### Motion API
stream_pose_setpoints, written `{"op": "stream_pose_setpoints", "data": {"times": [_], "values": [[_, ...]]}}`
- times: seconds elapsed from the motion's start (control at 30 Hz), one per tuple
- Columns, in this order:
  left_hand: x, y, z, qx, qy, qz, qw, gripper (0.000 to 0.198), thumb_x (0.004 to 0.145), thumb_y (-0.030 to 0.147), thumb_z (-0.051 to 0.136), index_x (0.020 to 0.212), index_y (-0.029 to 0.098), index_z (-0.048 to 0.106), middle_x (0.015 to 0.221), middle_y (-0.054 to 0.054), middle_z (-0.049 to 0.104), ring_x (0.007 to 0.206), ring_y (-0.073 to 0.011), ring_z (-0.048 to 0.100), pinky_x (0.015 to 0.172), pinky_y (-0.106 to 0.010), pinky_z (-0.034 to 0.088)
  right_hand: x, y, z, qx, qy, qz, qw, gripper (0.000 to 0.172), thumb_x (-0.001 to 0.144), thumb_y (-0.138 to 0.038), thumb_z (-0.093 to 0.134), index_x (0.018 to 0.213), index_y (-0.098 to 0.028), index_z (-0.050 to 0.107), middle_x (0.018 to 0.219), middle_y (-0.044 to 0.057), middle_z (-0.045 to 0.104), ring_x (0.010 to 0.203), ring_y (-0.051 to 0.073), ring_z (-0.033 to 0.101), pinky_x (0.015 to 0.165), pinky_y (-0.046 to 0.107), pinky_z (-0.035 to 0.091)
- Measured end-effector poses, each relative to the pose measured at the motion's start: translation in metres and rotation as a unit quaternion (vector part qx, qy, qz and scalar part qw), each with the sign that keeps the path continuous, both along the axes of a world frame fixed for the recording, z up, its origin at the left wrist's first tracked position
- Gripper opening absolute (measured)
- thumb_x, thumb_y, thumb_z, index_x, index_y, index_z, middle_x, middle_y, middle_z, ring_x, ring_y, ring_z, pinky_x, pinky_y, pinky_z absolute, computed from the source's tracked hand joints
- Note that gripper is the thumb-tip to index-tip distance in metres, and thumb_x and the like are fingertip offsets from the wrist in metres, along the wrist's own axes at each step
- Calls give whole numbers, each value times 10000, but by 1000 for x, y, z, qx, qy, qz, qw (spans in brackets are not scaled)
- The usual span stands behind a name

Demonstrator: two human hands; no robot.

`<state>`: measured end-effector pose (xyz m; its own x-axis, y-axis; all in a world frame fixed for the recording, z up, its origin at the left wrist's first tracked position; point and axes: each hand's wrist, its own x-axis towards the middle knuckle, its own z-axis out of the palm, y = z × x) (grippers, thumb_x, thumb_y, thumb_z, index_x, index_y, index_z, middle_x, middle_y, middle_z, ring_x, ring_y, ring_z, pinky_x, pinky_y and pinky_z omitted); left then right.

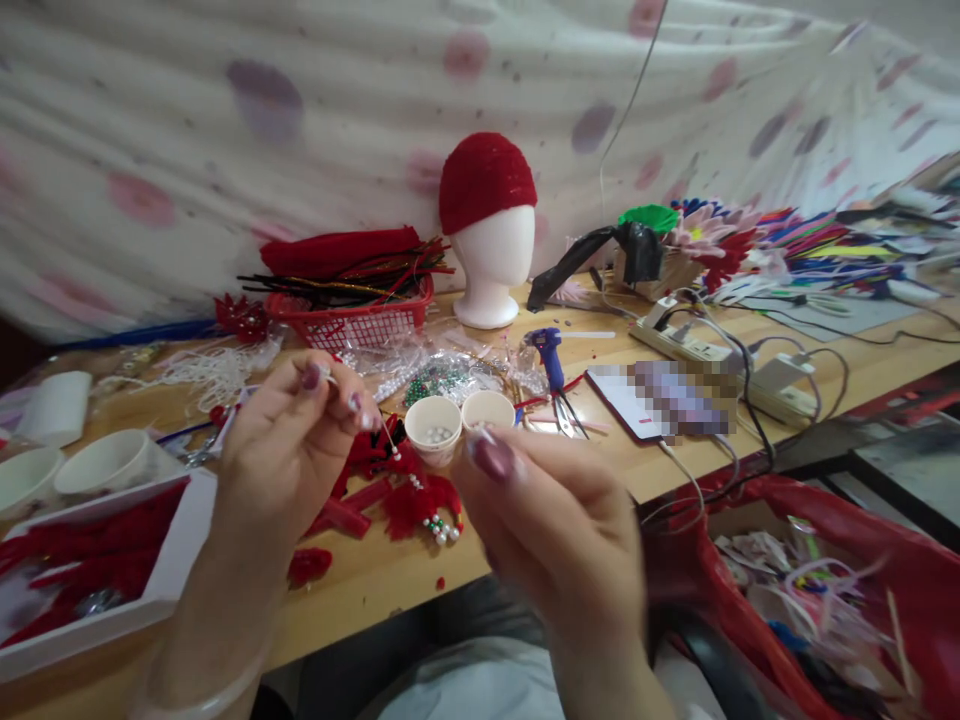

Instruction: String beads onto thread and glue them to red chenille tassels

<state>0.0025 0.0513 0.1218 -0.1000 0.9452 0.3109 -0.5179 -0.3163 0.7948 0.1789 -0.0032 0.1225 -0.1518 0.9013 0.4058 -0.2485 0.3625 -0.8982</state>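
White beads hang at the end of a pale strand (388,432) just left of the middle of the frame, and I hold that strand pinched between the thumb and fingers of my left hand (296,445). My right hand (559,540), at lower centre right, is curled narrow, thumb against forefinger; I cannot tell whether it grips anything. I judge that I am partway through beading, and the next move calls for a steady left pinch and fine fingertip work on the right. Just behind my hands are a left paper cup (421,455) of beads and a right paper cup (491,402); below them lies a red fluffy piece (403,512) with green and white beads. Farther up the frame are a blue glue gun (550,362) and a white foam head (491,265) in a red cap (487,180).
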Motion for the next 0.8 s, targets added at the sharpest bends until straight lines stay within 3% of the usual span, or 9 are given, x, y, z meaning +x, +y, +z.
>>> {"op": "stream_pose_setpoints", "data": {"times": [0.07,0.13,0.2,0.27,0.4,0.5,0.67,0.8], "values": [[0,-7,1,-40,28,-66,997,201,771,242,848,711,162,673,615,19,612,540,-91,589,548,-150,575,-12,20,-2,-4,-31,-35,999,181,981,-408,627,964,-231,660,882,6,667,803,147,628,713,275,517],[-2,-10,2,-59,42,-115,991,179,790,257,834,744,179,681,639,18,613,547,-90,588,540,-145,577,-23,35,-14,-3,-58,23,998,250,970,-406,638,1143,-225,638,1110,48,671,1036,189,624,873,318,512],[-5,-9,1,-60,44,-129,989,156,806,270,821,769,196,688,667,16,621,575,-100,604,551,-157,595,-30,44,-28,-15,-46,97,994,280,998,-448,580,1117,-201,638,1079,57,677,1002,191,636,871,330,514],[-6,-6,2,-55,43,-102,992,162,799,276,825,757,201,688,671,15,625,592,-116,619,562,-179,618,-35,48,-40,-31,-26,115,993,296,1019,-471,537,1063,-194,633,977,42,681,884,169,640,816,317,518],[-5,5,6,-42,-1,39,998,138,864,138,700,730,167,714,661,-4,662,589,-112,652,592,-162,633,-37,55,-50,-48,0,130,990,307,1030,-480,521,992,-199,638,763,-7,655,713,134,610,729,281,511],[-2,16,10,-37,-50,119,991,364,927,-5,463,721,154,717,695,-21,710,641,-100,701,682,-168,643,-34,63,-52,-84,48,196,976,361,1006,-525,552,897,-198,661,650,-31,634,635,121,608,703,264,506],[0,42,13,-8,-67,127,990,351,936,-12,478,705,157,680,686,-17,714,624,-98,698,699,-195,628,-24,76,-52,-213,155,346,900,330,992,-480,576,924,-176,684,742,32,747,723,157,711,729,274,559],[-5,58,7,-8,-57,119,991,287,962,69,541,726,172,666,717,-16,717,663,-100,707,750,-207,609,-22,80,-52,-290,171,373,865,307,1035,-385,494,1022,-145,685,927,96,787,844,191,749,877,373,586]]}}
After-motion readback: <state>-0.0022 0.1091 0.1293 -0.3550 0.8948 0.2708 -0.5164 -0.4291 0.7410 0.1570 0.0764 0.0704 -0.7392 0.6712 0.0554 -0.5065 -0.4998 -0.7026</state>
